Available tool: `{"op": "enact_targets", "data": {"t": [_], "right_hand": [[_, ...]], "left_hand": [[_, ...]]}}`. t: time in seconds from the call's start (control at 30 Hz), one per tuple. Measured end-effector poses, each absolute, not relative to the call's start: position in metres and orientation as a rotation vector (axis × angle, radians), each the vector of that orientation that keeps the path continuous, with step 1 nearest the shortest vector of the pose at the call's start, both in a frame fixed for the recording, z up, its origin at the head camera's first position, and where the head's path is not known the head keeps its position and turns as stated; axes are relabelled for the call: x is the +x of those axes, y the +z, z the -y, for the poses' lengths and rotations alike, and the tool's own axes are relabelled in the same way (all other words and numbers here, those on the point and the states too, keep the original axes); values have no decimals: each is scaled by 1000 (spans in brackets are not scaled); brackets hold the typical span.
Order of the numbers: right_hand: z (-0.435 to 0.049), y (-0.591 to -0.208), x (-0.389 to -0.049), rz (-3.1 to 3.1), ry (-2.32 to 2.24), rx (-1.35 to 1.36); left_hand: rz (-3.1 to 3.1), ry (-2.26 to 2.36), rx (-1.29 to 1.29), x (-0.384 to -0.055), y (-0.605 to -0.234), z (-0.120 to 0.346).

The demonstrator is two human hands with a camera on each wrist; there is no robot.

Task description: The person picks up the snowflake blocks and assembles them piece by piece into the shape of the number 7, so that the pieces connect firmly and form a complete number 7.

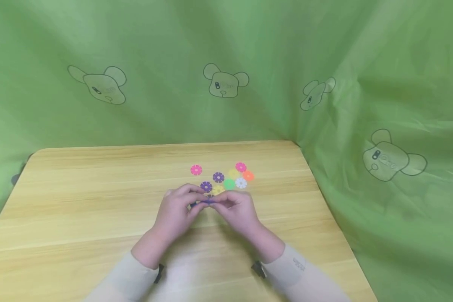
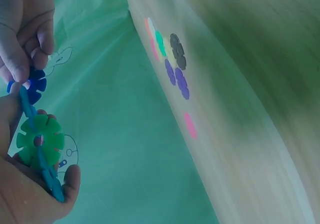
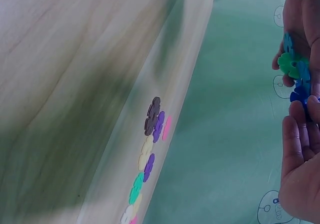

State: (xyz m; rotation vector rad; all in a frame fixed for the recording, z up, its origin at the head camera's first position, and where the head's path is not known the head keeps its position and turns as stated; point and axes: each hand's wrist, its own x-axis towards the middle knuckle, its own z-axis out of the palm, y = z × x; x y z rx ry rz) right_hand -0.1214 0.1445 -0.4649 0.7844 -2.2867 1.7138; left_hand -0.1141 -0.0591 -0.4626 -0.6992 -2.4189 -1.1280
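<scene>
My left hand and right hand meet over the middle of the table, fingertips close together. Between them is a short chain of slotted plastic building discs, pushed into one another at angles. The left hand holds the chain, where a green disc sits between teal discs. At the chain's other end, my right thumb and fingers pinch a blue disc. Fingers cover part of the blue disc in the right wrist view.
Loose slotted discs lie flat just beyond the hands: purple, pink, green, white, orange, yellow and dark ones. A green curtain with bear faces hangs behind the wooden table and along its right side.
</scene>
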Motion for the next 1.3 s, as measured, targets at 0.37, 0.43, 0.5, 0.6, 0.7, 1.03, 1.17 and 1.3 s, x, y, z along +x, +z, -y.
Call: {"op": "enact_targets", "data": {"t": [0.37,0.43,0.5,0.6,0.7,1.03,1.17,1.3], "right_hand": [[-196,-459,-162,2601,1347,529],[-209,-458,-175,2621,1292,440],[-220,-459,-187,2640,1257,353],[-234,-462,-202,2678,1224,258],[-245,-470,-214,2720,1213,181],[-257,-492,-230,2829,1265,-4],[-258,-499,-234,2841,1268,-22],[-259,-504,-237,2858,1240,-24]], "left_hand": [[2509,-1267,-525,-116,-473,67],[2517,-1267,-521,-117,-474,68],[2522,-1265,-524,-117,-475,68],[2522,-1260,-526,-116,-477,68],[2522,-1255,-523,-116,-477,67],[2528,-1250,-507,-117,-479,69],[2523,-1252,-513,-118,-482,70],[2529,-1255,-517,-118,-482,71]]}}
